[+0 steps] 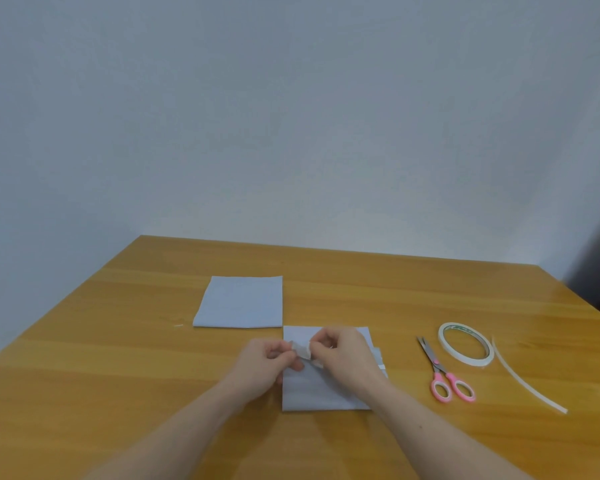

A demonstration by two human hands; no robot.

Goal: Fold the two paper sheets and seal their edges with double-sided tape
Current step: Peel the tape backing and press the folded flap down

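Observation:
One folded white paper sheet (240,302) lies flat on the wooden table, farther from me and to the left. A second folded sheet (321,393) lies nearer, partly under my hands. My left hand (269,362) and my right hand (343,355) meet above it, both pinching a short white strip of tape (303,349) between fingertips. A roll of double-sided tape (465,344) rests to the right.
Pink-handled scissors (445,374) lie shut between the near sheet and the tape roll. A long white strip (527,379) lies right of the roll. The wooden table (118,341) ends at a pale wall behind; a dark object stands at far right.

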